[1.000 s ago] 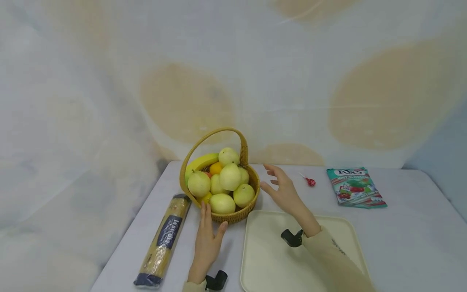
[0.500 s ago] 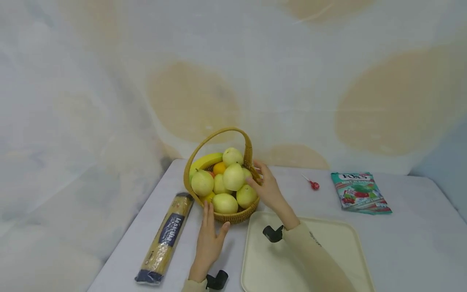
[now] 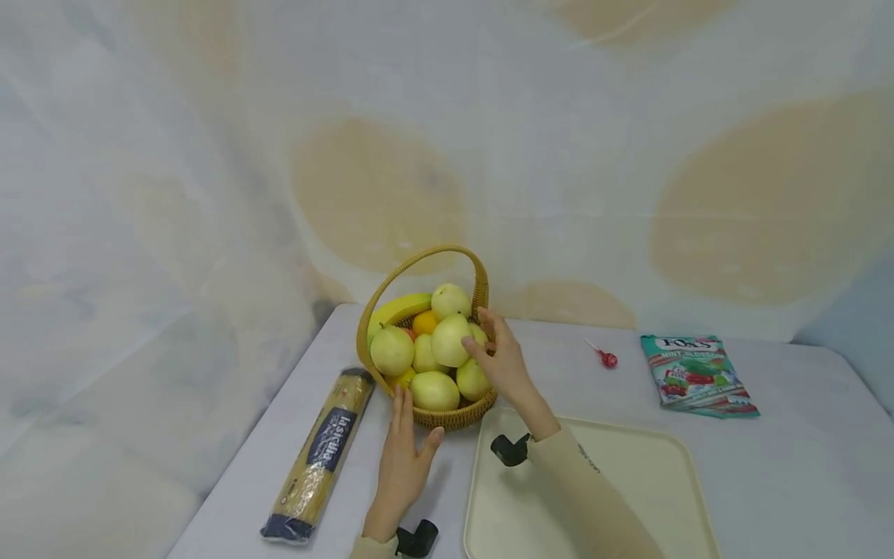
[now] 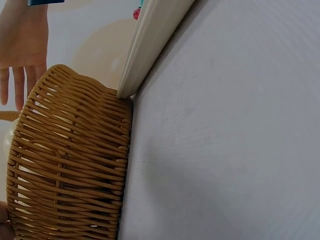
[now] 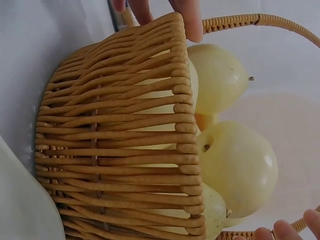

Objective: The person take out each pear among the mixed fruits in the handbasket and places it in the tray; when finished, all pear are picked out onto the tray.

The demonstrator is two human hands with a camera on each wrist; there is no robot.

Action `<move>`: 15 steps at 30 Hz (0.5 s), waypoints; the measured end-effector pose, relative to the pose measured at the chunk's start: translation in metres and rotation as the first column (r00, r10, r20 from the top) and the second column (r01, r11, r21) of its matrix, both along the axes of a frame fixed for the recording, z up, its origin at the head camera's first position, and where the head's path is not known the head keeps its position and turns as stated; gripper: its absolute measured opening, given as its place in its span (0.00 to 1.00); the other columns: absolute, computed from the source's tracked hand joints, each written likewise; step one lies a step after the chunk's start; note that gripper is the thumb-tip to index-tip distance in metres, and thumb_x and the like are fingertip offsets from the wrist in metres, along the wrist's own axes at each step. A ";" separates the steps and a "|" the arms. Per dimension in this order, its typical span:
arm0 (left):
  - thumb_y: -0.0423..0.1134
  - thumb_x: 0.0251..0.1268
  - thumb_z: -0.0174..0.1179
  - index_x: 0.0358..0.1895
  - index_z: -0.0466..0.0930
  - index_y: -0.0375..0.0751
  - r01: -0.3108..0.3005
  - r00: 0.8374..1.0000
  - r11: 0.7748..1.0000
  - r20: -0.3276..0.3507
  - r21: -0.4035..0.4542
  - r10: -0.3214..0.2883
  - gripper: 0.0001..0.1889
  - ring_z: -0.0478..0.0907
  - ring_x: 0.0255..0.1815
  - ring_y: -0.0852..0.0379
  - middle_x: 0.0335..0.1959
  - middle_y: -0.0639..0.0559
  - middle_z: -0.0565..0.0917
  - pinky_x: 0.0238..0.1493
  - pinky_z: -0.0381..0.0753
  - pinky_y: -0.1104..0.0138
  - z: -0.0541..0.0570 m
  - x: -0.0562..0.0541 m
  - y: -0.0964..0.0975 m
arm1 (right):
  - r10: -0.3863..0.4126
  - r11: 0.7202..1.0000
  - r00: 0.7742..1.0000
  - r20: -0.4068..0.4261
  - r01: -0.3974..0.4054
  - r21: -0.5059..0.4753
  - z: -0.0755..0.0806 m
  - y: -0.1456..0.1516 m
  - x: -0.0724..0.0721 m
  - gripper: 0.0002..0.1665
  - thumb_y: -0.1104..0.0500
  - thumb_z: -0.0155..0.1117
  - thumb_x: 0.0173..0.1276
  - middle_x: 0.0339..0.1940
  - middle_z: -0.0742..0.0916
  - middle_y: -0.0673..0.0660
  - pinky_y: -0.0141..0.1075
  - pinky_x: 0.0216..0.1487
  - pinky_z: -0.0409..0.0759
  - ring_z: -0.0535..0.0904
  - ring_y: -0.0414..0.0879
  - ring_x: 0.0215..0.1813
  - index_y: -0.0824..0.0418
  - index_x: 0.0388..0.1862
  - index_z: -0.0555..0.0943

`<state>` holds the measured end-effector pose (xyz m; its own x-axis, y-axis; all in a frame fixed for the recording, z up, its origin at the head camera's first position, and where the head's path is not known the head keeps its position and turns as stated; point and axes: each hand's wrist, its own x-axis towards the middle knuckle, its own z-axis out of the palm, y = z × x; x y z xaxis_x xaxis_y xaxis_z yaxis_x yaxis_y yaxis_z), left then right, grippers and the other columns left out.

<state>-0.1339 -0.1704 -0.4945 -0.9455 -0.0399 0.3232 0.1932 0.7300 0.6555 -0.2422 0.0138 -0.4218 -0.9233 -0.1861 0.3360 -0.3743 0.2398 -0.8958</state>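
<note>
Presently upright toward the back of the bench [image 3: 789, 481], with a tall handle arched over the top: a woven basket [image 3: 454, 420]. Heaped inside with several pale round fruits [image 3: 434, 391], with a banana [image 3: 403, 308] along the back left and an orange [image 3: 424, 322] near the middle; also with something yellow, mostly hidden, by the front left rim.

At the basket's front left, the left grip [image 3: 405, 458]: holding nothing, with fingers straight, tips against the rim, thumb spread away. At the right side, the right grip [image 3: 507, 369]: likewise holding nothing, with fingers loosely bent near the handle's foot and thumb close to the middle fruit; impossible to tell whether touching it. On each wrist, a small black mount [image 3: 511, 450].

Just beside the basket's front right, partly hidden by a pale sleeve [image 3: 594, 497]: a cream tray [image 3: 663, 481]. Left of the basket, on a slant: a long packet of pasta [image 3: 323, 450] with a dark blue label. To the right, beyond the tray: a red lollipop [image 3: 608, 359]; farther right, a green bag of sweets [image 3: 698, 379] marked FOX'S. Behind everything: a pale backdrop [image 3: 524, 116] with big tan patches.
</note>
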 end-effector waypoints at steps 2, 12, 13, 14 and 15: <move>0.48 0.69 0.57 0.77 0.46 0.34 -0.003 1.000 1.000 -0.002 0.002 0.003 0.42 0.53 0.75 0.32 0.79 0.37 0.45 0.67 0.63 0.37 0.000 0.000 0.000 | 0.002 1.000 1.000 -0.001 -0.002 0.002 0.000 -0.002 -0.001 0.36 0.52 0.56 0.74 0.72 0.67 0.66 0.57 0.65 0.71 0.65 0.65 0.71 0.63 0.75 0.58; 0.50 0.69 0.57 0.77 0.46 0.36 -0.005 1.000 1.000 -0.010 0.001 0.005 0.42 0.54 0.75 0.31 0.79 0.37 0.45 0.66 0.62 0.36 -0.001 0.000 -0.001 | -0.026 1.000 0.999 0.032 0.026 0.012 -0.005 -0.014 -0.008 0.37 0.52 0.57 0.73 0.72 0.68 0.67 0.54 0.65 0.72 0.67 0.62 0.69 0.64 0.74 0.58; 0.51 0.69 0.56 0.77 0.46 0.36 -0.003 1.000 1.000 -0.007 0.001 0.003 0.42 0.54 0.75 0.31 0.79 0.38 0.45 0.67 0.62 0.36 -0.001 0.000 -0.001 | -0.029 0.999 0.999 0.030 0.029 0.015 -0.006 -0.016 -0.009 0.38 0.52 0.58 0.73 0.72 0.68 0.67 0.55 0.65 0.73 0.68 0.62 0.69 0.65 0.74 0.58; 0.51 0.69 0.56 0.77 0.46 0.36 -0.001 1.000 1.000 -0.004 0.003 0.001 0.42 0.54 0.75 0.31 0.80 0.38 0.45 0.67 0.61 0.36 -0.001 0.000 -0.001 | -0.031 0.999 0.999 0.026 0.031 0.014 -0.007 -0.016 -0.010 0.38 0.52 0.58 0.73 0.72 0.68 0.67 0.55 0.64 0.73 0.68 0.62 0.69 0.65 0.74 0.58; 0.51 0.69 0.56 0.77 0.46 0.35 0.001 1.000 1.000 -0.003 0.002 -0.001 0.42 0.54 0.74 0.31 0.80 0.38 0.45 0.67 0.61 0.36 -0.001 0.000 -0.001 | -0.032 0.999 0.999 0.026 0.032 0.014 -0.008 -0.017 -0.010 0.38 0.52 0.58 0.72 0.72 0.68 0.66 0.55 0.64 0.73 0.68 0.62 0.68 0.65 0.74 0.58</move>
